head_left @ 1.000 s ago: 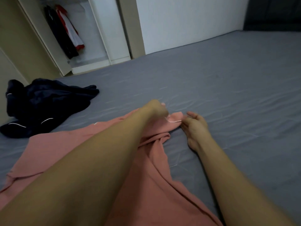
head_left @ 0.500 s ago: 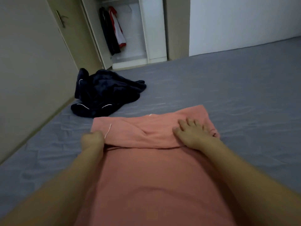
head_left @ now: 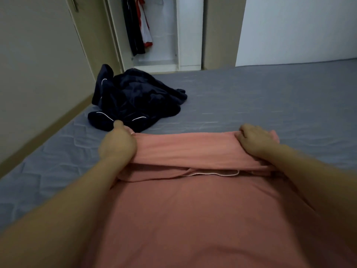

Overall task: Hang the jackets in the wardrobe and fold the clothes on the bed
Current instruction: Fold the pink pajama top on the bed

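Grey quilted bed (head_left: 260, 105) fills most of the view, running from the near edge back to a pale wall; beige wall along its left side. Pink garment (head_left: 193, 219) spread flat on the bed directly below the camera, covering the near middle; its far end is doubled back toward the camera in a band across the width, a thin white cord (head_left: 212, 174) showing under the folded edge. Open white wardrobe (head_left: 190, 35) beyond the far left corner of the bed, with a dark jacket (head_left: 133, 31) hanging inside and a red-and-white jacket (head_left: 144, 29) just beside it on its right, the two touching or overlapping. Dark navy garment (head_left: 135, 97) with thin white piping lies crumpled on the bed near the left wall, between the wardrobe and the pink garment, its near edge just beside the left hand. Both bare forearms reach forward over the pink cloth. Left hand (head_left: 117, 144) curled in a fist round the left end of the folded band, thumb up. Right hand (head_left: 255, 140) at the right end of the band, fingers bent over and gripping the cloth. The hands are well apart, one at each end of the fold.
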A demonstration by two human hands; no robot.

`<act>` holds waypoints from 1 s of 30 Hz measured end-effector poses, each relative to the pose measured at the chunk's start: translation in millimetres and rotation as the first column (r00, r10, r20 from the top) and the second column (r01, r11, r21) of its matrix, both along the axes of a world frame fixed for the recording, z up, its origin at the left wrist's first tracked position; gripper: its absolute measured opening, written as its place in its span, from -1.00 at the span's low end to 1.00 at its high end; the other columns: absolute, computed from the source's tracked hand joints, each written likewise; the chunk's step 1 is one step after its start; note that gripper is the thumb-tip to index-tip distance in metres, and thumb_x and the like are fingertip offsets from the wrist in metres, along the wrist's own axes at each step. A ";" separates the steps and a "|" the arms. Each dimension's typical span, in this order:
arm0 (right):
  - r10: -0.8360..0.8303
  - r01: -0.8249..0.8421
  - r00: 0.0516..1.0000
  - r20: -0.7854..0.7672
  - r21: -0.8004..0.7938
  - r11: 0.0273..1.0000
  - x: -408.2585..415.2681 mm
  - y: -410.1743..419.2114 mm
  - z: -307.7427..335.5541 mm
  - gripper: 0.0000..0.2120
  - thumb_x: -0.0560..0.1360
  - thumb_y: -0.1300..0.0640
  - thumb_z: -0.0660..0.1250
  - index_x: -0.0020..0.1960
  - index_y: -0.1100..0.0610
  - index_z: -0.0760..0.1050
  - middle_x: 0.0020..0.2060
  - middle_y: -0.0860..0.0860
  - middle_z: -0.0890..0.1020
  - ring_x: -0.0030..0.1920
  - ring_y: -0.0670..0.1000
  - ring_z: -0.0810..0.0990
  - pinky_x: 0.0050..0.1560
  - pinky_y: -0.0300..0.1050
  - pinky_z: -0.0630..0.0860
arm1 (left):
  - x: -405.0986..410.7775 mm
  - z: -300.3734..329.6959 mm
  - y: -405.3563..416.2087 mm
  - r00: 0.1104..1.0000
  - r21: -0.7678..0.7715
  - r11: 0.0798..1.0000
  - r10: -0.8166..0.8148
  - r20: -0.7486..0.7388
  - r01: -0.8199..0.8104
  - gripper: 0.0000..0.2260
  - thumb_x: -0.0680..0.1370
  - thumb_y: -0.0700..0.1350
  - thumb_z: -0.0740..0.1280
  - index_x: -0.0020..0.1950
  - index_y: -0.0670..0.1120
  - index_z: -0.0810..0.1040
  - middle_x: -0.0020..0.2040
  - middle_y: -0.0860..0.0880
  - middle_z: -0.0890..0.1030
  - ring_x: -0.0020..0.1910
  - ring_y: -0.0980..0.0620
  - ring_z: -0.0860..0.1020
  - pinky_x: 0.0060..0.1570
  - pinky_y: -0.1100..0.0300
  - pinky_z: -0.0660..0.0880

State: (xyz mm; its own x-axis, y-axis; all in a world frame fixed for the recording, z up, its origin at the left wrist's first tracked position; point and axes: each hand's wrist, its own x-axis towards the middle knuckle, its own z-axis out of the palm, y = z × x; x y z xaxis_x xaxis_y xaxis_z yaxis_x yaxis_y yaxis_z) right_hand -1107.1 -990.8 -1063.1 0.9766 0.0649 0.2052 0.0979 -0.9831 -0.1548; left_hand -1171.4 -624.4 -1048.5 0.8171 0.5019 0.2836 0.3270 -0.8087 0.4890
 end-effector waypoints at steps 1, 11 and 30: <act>-0.037 0.037 0.999 0.027 0.001 0.999 0.6 3.7 -6.7 -0.67 0.62 -0.08 0.12 0.10 0.16 0.46 0.12 0.24 0.56 0.15 0.25 0.51 0.07 0.04 0.38 | -3.2 -2.5 7.5 0.999 0.049 0.999 0.020 -0.045 -0.018 -0.89 0.58 -0.13 0.16 0.05 -0.13 0.28 0.10 -0.34 0.56 0.08 -0.36 0.53 -0.09 -0.06 0.34; 0.297 -0.288 0.949 0.103 -0.095 0.953 -41.1 44.2 -19.1 -0.35 0.55 -0.31 -0.12 0.53 0.00 0.17 0.54 0.08 0.14 0.53 0.08 0.10 0.48 0.21 -0.11 | 0.0 -25.1 -33.1 0.946 0.446 0.842 -0.322 -0.037 0.304 -0.41 0.52 0.21 -0.01 0.49 -0.02 0.26 0.49 -0.08 0.29 0.45 -0.16 0.24 0.37 -0.37 0.07; 0.311 -0.363 0.926 -0.215 -0.276 0.890 -181.5 -2.2 -31.7 -0.30 0.51 -0.30 -0.29 0.58 -0.03 -0.17 0.58 0.08 -0.11 0.56 0.12 -0.07 0.50 0.23 -0.07 | -157.0 -44.2 -134.0 0.738 0.161 0.752 -0.542 -0.402 0.639 -0.39 0.57 0.29 -0.12 0.59 0.11 -0.03 0.60 0.01 -0.01 0.57 -0.05 -0.04 0.48 -0.21 -0.16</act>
